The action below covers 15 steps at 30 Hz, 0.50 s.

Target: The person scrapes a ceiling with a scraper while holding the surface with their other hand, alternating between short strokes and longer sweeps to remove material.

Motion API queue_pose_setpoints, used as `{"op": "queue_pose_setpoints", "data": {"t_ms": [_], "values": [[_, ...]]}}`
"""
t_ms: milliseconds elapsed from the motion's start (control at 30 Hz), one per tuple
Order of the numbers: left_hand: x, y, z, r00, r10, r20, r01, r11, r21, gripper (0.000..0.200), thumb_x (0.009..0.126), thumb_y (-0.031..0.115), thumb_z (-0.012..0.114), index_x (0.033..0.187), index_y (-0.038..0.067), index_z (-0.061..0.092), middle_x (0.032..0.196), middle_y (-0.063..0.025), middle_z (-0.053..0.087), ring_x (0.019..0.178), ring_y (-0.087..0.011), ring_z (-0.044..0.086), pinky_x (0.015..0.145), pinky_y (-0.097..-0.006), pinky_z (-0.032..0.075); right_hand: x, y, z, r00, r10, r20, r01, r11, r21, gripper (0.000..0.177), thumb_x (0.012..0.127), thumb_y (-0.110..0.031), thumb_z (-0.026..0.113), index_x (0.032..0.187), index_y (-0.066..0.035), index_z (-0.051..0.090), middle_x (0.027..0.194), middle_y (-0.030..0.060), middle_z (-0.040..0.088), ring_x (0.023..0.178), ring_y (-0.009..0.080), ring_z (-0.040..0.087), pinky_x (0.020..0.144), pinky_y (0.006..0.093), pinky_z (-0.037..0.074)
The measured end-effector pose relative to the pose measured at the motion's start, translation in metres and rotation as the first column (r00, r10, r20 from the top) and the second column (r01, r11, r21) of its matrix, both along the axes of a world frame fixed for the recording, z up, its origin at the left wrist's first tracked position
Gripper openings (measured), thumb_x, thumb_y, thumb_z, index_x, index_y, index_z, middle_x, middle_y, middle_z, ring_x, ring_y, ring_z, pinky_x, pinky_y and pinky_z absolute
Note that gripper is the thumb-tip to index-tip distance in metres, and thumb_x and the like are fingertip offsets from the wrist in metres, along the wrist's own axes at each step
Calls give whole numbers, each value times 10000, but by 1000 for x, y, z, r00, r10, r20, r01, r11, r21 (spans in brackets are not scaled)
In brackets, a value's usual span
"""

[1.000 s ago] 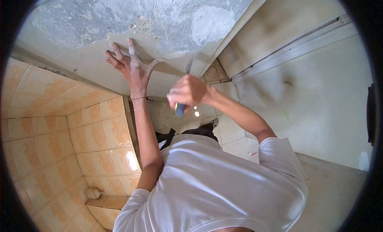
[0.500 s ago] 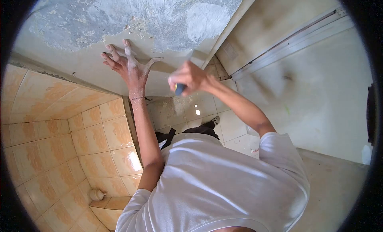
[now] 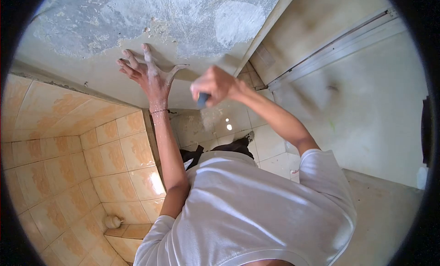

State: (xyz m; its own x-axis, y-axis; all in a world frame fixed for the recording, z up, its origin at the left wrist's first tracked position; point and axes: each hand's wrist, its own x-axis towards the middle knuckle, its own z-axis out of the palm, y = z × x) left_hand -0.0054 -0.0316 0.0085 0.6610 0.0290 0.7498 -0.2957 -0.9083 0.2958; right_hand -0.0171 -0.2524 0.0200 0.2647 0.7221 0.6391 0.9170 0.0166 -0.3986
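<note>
My left hand (image 3: 153, 78) is pressed against the wall (image 3: 110, 78) with its fingers spread. White dust covers its fingers and wrist, and a thin dark bracelet circles the wrist. To its right, my right hand (image 3: 215, 86) is closed around a scraper, whose dark handle (image 3: 203, 100) sticks out below the fist. The blade side, toward the wall, is blurred and mostly hidden. Above both hands lies a rough grey patch (image 3: 137, 19) where the surface coating is gone, with a ragged lower edge and a smoother pale spot (image 3: 238, 23) at its right.
Orange-patterned tiles (image 3: 41, 174) line a recess at the lower left, with a small round pale object (image 3: 112, 221) on its ledge. Pale floor tiles (image 3: 268, 142) carry whitish debris near my shoe (image 3: 249, 137). A pale panel (image 3: 362, 110) stands at the right.
My right hand has shifted slightly left and up with the scraper. The left hand stays on the wall in the same place.
</note>
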Motion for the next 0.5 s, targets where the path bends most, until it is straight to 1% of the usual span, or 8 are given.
{"op": "queue_pose_setpoints", "data": {"t_ms": [67,100,167,267,300,400,467,500], "values": [[-1,-1,-2,1000,8,-3,-8,1000,7,1287,568,760,811,1607,193,305,1684,-219,-37,1512,-525,-101,1182,-723,30,6,-7,-18,987,-160,19,161,982,-101,81,733,-134,681,734,-168,607,691,-51,669,538,122,645,447,301,483],[0,0,-1,1000,22,-9,-21,1000,17,1285,572,760,808,1607,188,305,1684,-219,-33,1513,-523,-99,1183,-721,29,1,-6,-14,987,-157,24,159,982,-100,81,733,-134,681,734,-168,607,691,-51,669,538,122,645,447,301,483],[1,2,1,1000,23,-2,-23,1000,18,1286,572,761,807,1607,187,305,1684,-219,-30,1513,-523,-97,1185,-718,27,-18,-2,-4,999,-2,41,3,1000,-31,76,731,-137,683,739,-167,614,660,-42,659,515,127,638,445,310,489],[0,1,-1,1000,8,0,-8,1000,18,1289,570,763,806,1607,184,306,1684,-220,-26,1514,-520,-95,1187,-714,22,-21,5,8,995,71,73,-70,997,-16,77,725,-135,688,739,-164,617,626,-39,642,481,127,617,431,319,480],[1,0,-1,1000,7,16,-7,1000,10,1291,568,765,806,1606,182,308,1683,-220,-24,1515,-518,-95,1187,-713,20,-12,2,0,998,17,63,-14,999,-36,85,725,-143,698,738,-153,614,593,-41,613,470,134,603,420,324,467],[0,1,-1,1000,9,6,-9,1000,18,1297,564,781,795,1607,183,307,1684,-218,-26,1516,-516,-94,1188,-712,19,-5,4,-14,996,-21,86,30,994,-101,95,729,-152,699,724,-144,605,574,-39,581,469,131,595,413,316,463],[0,1,-1,1000,15,3,-15,1000,18,1299,565,792,786,1607,184,305,1684,-218,-24,1516,-514,-100,1188,-711,20,-19,9,-10,999,8,43,-3,993,-116,109,724,-133,697,700,-136,591,574,-34,583,467,136,598,410,314,462],[0,1,-2,1000,18,-6,-18,1000,17,1301,566,802,778,1608,185,304,1683,-218,-22,1516,-512,-106,1188,-710,20,-29,14,10,995,48,84,-44,998,-54,116,715,-118,696,690,-133,584,576,-32,592,464,137,598,408,316,460]]}}
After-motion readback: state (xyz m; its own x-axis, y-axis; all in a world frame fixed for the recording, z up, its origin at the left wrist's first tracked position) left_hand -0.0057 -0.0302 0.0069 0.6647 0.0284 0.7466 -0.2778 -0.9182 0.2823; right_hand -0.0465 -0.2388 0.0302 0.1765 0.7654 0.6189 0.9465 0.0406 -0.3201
